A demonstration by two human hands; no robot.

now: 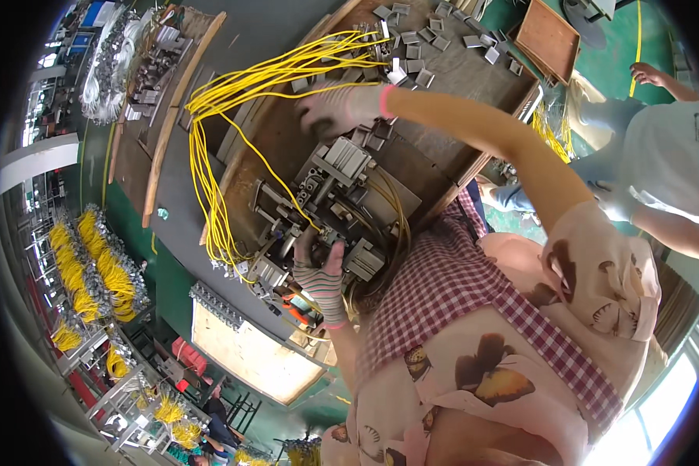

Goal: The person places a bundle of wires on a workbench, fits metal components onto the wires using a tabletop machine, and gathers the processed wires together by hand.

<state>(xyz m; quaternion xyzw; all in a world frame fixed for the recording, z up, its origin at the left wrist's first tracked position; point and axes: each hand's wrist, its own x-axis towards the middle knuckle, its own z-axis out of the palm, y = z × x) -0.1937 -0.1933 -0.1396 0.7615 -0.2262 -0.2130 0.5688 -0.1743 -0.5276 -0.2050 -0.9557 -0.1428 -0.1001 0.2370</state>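
My left hand (320, 273), in a striped glove, is at a metal bench fixture (342, 175) with clamps and cylinders. Its fingers and thumb close around the end of a single yellow cable (268, 163) at the fixture. My right hand (340, 111), gloved with a pink cuff, is above the far side of the fixture, close to a yellow strand. Motion blurs its fingers, so what they hold, if anything, is hidden. A bundle of yellow cables (287, 70) lies across the bench and hangs bent over its left edge.
Small grey metal brackets (412, 53) are scattered over the brown bench top (489, 89). An orange-handled tool (295, 309) lies near my left wrist. At right stands another person (668, 147). A wooden tray (547, 39) is at the far right, and racks of yellow cables (116, 279) stand left.
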